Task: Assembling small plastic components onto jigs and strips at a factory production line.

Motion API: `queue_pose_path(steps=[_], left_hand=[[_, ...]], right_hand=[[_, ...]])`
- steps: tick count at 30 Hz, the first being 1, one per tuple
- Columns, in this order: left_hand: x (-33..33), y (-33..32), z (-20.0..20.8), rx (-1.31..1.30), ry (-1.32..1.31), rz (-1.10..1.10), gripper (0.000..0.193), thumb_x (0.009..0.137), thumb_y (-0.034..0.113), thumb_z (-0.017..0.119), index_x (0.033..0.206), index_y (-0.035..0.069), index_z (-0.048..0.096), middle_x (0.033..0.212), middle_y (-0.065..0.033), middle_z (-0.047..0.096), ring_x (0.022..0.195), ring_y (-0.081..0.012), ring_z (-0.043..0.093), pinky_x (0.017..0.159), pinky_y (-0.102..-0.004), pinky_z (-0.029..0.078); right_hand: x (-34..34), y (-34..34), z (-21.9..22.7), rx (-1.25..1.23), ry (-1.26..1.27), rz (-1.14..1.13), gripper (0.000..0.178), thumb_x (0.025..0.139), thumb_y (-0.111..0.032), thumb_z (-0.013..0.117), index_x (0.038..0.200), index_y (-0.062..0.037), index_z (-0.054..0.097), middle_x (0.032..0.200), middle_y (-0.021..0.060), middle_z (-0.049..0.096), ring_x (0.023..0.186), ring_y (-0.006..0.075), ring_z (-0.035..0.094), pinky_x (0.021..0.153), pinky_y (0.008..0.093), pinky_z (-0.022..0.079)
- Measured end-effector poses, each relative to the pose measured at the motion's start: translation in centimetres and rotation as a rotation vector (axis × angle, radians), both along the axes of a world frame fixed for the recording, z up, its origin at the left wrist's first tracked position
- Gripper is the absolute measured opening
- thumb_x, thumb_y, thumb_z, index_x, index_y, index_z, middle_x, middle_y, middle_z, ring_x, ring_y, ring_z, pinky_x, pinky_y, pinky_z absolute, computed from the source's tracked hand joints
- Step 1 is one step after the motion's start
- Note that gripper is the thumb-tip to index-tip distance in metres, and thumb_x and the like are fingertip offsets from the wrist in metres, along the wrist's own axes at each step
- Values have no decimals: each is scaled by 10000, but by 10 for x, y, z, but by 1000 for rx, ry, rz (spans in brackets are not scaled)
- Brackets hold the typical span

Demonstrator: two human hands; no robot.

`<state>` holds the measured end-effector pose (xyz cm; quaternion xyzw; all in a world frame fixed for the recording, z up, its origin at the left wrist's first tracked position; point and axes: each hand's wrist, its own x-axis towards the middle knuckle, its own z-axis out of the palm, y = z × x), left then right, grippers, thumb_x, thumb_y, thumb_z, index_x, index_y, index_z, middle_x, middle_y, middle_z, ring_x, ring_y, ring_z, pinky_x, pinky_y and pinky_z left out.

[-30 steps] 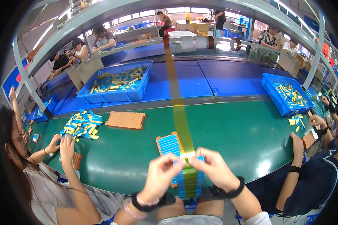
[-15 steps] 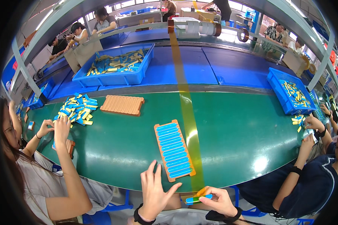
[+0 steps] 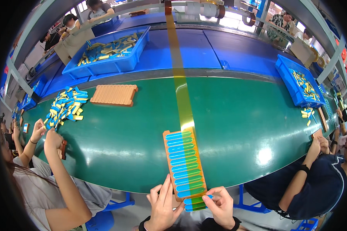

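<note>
A narrow orange-brown ridged tray (image 3: pixel 168 143) holds a row of blue rounded-end strips (image 3: pixel 177 155). Translucent yellow tape (image 3: pixel 181 101) comes down from the far rail and covers the strips' right part. Past the tray's near end, a blue strip (image 3: pixel 189 208) is attached to the tape's end. My right hand (image 3: pixel 220 204) pinches this end between thumb and fingers. My left hand (image 3: pixel 162 204) is beside the tray's near left corner, fingers stretched along its side, thumb by the end strips. Whether the tape is stuck down on the tray I cannot tell.
An empty ridged tray (image 3: pixel 113 95) lies at the far left, next to a pile of blue and yellow strips (image 3: pixel 67 106). Blue bins (image 3: pixel 104 70) of strips stand behind and at the right (image 3: pixel 295 90). Co-workers sit close on both sides. Tape rolls (image 3: pixel 206 10) hang on the rail.
My right hand has brought the tape's end toward me and the tape now lies over the tray's right part. The tray sits nearer to me; my left hand has moved down to its near corner.
</note>
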<state>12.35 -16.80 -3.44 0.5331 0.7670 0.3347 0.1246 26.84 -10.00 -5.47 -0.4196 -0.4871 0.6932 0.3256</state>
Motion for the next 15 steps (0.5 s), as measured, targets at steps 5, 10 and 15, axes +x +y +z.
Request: queue_pose_path(steps=[5, 10, 15], left_hand=[[-4, 11, -13, -27, 129, -85, 731, 523, 131, 718, 1168, -40, 420, 1251, -116, 401, 924, -252, 403, 789, -346, 287], [-4, 14, -17, -12, 190, -127, 733, 519, 162, 719, 1159, -43, 426, 1256, -116, 397, 926, -249, 402, 774, -346, 274], [-8, 11, -11, -23, 259, -150, 708, 528, 185, 720, 1138, -40, 441, 1245, -117, 410, 918, -253, 404, 761, -348, 286]], right_hand=[[2, 2, -3, -35, -47, -22, 217, 776, 51, 543, 940, 4, 409, 793, 98, 586, 666, 83, 570, 504, 160, 412], [-7, 0, -3, -45, -9, -142, 226, 771, 70, 536, 923, 4, 383, 800, 114, 579, 687, 104, 580, 518, 175, 435], [-8, -2, -2, -70, 9, -172, 245, 771, 78, 529, 906, -8, 344, 806, 122, 573, 705, 121, 585, 542, 192, 462]])
